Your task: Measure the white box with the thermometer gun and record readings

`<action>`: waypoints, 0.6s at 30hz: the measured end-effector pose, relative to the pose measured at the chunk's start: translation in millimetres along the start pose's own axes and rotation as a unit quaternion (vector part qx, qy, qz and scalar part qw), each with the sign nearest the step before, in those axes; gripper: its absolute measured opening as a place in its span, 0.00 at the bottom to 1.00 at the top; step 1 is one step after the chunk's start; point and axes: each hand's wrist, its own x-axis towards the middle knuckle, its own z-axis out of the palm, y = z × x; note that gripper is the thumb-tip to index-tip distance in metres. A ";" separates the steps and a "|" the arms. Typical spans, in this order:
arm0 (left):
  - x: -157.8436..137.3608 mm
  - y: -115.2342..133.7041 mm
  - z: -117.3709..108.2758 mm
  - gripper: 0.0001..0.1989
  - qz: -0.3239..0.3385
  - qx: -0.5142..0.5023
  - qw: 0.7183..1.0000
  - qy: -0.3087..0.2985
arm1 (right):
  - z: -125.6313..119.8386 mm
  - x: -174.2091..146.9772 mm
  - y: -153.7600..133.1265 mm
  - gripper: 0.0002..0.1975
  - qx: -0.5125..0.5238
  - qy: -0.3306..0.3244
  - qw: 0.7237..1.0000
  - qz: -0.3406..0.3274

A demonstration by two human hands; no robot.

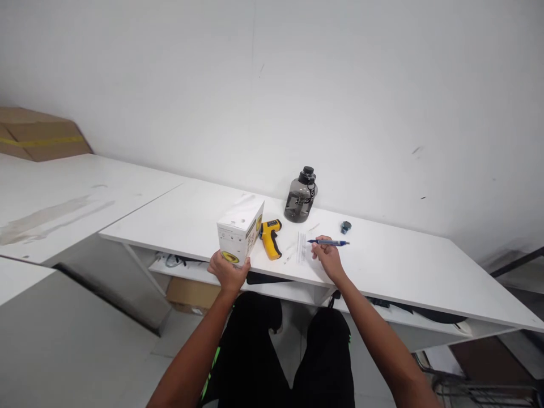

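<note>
My left hand point(229, 272) grips the near lower end of a white printed box point(240, 229), which stands on the white desk point(395, 255). Between the fingers of my right hand point(328, 258) is a blue pen point(334, 242), lying almost level with its tip to the left. A small printed paper slip point(301, 248) lies just left of that hand. Beside the box rests a yellow and black infrared thermometer gun point(271, 238), its handle toward me.
A dark translucent water bottle point(300, 198) stands by the wall. Farther right is a small dark teal object point(345, 227). A taped cardboard box point(42, 133) sits on the far left table. Below the desk, a shelf point(293, 290) holds dark items.
</note>
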 end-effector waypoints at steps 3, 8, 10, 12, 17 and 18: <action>-1.2 -1.8 -1.5 0.43 0.006 0.007 1.000 0.002 | 9.8 -2.1 6.0 0.19 0.022 -0.016 0.999 0.022; -2.8 -8.1 2.0 0.45 0.001 0.020 1.000 0.015 | 10.7 -2.4 14.6 0.26 0.127 -0.066 0.987 0.078; -3.1 -11.9 4.7 0.46 -0.007 0.022 1.000 0.019 | 8.0 -2.5 14.0 0.23 0.107 -0.081 0.988 0.072; -3.6 -15.4 6.7 0.47 -0.008 0.023 0.999 0.021 | 6.2 -3.0 12.0 0.19 0.050 -0.083 0.993 0.064; -5.0 -19.5 7.2 0.48 0.000 0.028 0.999 0.030 | 8.4 -5.4 7.6 0.21 -0.037 -0.044 0.996 0.073; -5.2 -19.7 6.9 0.48 0.001 0.029 0.999 0.031 | 9.3 -5.7 7.4 0.22 -0.044 -0.040 0.995 0.075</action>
